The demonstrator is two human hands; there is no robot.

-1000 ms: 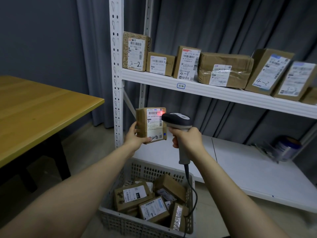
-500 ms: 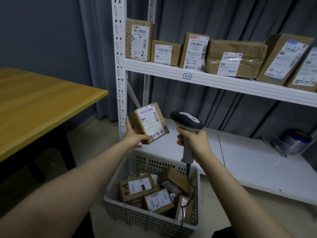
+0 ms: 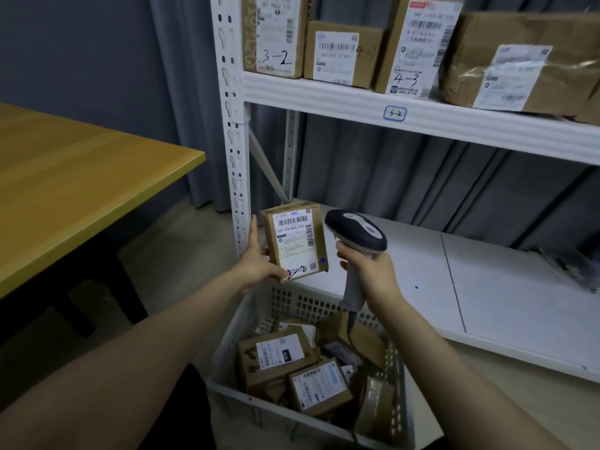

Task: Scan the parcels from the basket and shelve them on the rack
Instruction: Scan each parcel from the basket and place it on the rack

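The left hand [image 3: 259,267] is gripping a small brown parcel [image 3: 293,241] by its lower left corner, holding it upright above the far rim of the basket [image 3: 279,414], near the rack [image 3: 232,125]. The right hand [image 3: 367,271] is clasping the handle of the scanner [image 3: 357,235] just beside it. To scan well, the scanner's nose should probably be turning squarely onto the barcode at the top of the white label, whose handwritten mark is showing partly under the thumb.
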